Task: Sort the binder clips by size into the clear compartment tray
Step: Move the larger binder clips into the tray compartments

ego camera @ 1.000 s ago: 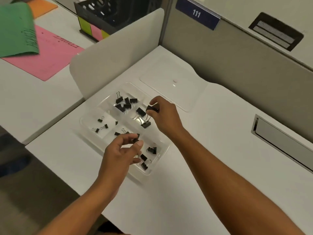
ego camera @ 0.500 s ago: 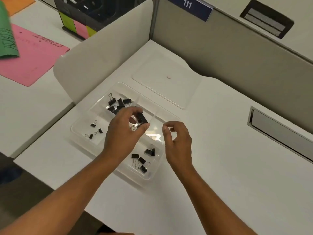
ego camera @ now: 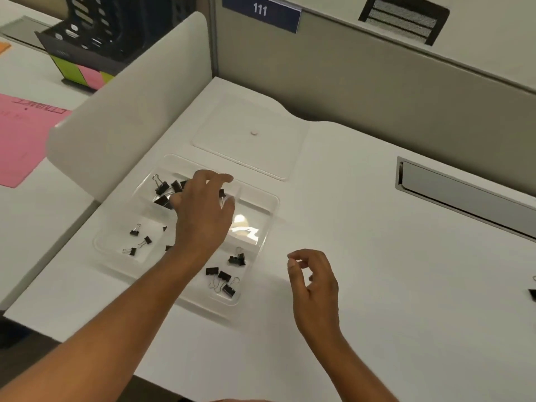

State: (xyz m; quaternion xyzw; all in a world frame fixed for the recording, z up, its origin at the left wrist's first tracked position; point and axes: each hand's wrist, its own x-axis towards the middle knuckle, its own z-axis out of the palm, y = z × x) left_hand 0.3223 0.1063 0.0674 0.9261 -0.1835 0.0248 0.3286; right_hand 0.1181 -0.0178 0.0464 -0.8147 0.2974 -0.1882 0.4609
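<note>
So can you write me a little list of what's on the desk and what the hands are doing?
tray: clear compartment tray on the white desk
big clips: black binder clips in the far-left compartment
small clips: tiny ones in the near-left compartment
medium clips: group in the near-right compartment
lid: clear lid lying flat behind the tray
left hand: spread open over the tray
right hand: off the tray, fingers curled, nothing visible in its grip
stray clip: at the desk's right edge
</note>
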